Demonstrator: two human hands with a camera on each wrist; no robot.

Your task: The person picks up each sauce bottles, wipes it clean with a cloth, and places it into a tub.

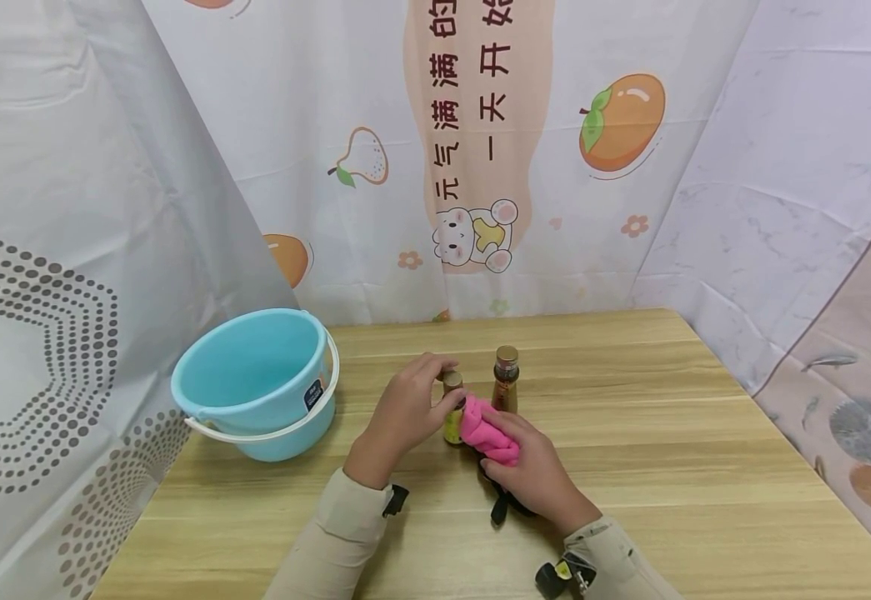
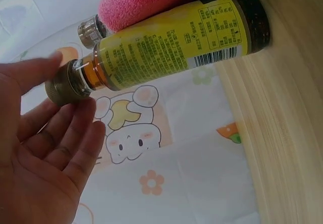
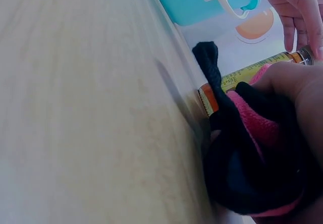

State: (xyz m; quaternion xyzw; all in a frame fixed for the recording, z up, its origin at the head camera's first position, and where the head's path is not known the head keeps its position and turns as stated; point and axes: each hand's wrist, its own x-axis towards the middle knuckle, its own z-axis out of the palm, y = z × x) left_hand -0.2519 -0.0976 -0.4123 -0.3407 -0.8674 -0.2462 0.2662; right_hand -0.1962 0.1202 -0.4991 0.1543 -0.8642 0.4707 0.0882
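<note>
A glass bottle [image 2: 151,52] with a yellow label and gold-brown cap stands upright on the table. My left hand [image 1: 407,407] is at its cap, thumb on one side and fingers on the other, extended rather than curled. My right hand [image 1: 536,475] grips a bunched pink terry cloth [image 1: 486,433] against or right beside this bottle. Black fabric with a loop [image 3: 208,62] hangs from the cloth in the right wrist view. Just behind the cloth stands a second brown bottle [image 1: 506,379] with a gold cap, its lower part hidden.
A light-blue bucket [image 1: 255,417] with a white handle stands at the table's left edge. The wood-grain table [image 1: 675,467] extends to the right of my hands. A printed curtain [image 1: 292,150] hangs along the back, with more curtain on both sides.
</note>
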